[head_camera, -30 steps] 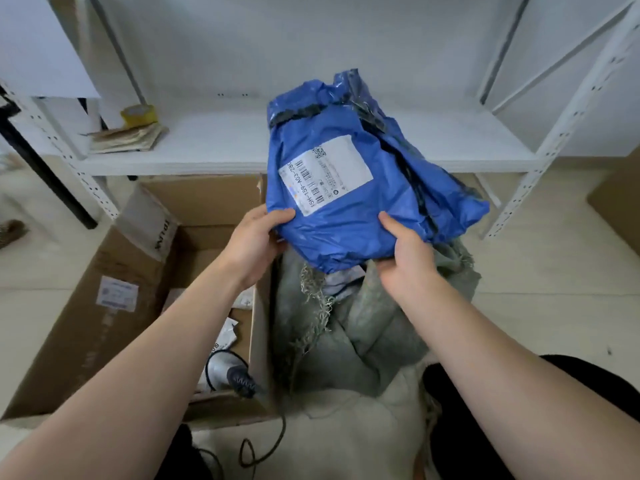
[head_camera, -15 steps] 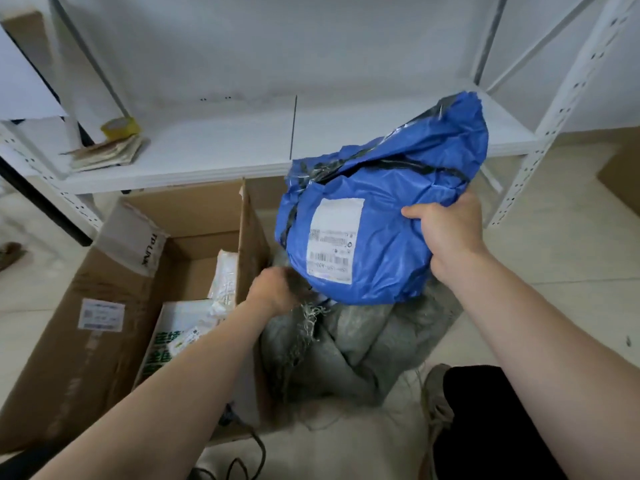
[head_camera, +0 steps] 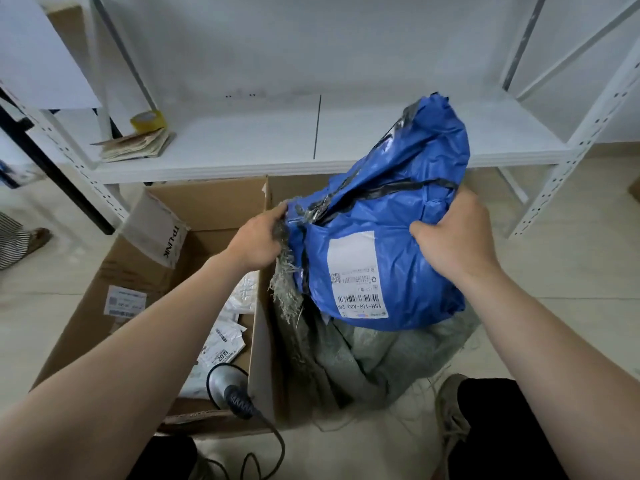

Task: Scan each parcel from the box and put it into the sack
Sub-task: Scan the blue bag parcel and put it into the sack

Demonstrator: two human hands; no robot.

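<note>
**Lowered to the sack mouth**

Shifted since half a second ago: left hand (head_camera: pixel 256 237) up from beside the box (head_camera: pixel 138 271) wall to the sack (head_camera: pixel 363 358) rim, parcel (head_camera: pixel 398 220) tipped lower.

Nearest, left: grey scanner (head_camera: pixel 230 389) lying in the cardboard box, cord trailing out, probably parked within reach for the next scan. Just beyond, flat white parcels (head_camera: pixel 225 341) waiting. Right of the box wall: grey-green woven sack, slumped, crumpled, threads fraying. Frayed rim gripped and pulled up by the left hand, likely to keep the mouth open. Over the opening, not yet inside: the parcel, crinkled glossy blue plastic, black tape bands, white label (head_camera: pixel 353 271) facing up, clamped by the right hand (head_camera: pixel 453 244), fingers dug into the film.

Farthest: white metal shelf (head_camera: pixel 381 147), tape roll (head_camera: pixel 148 120), stacked papers (head_camera: pixel 138 145).
</note>
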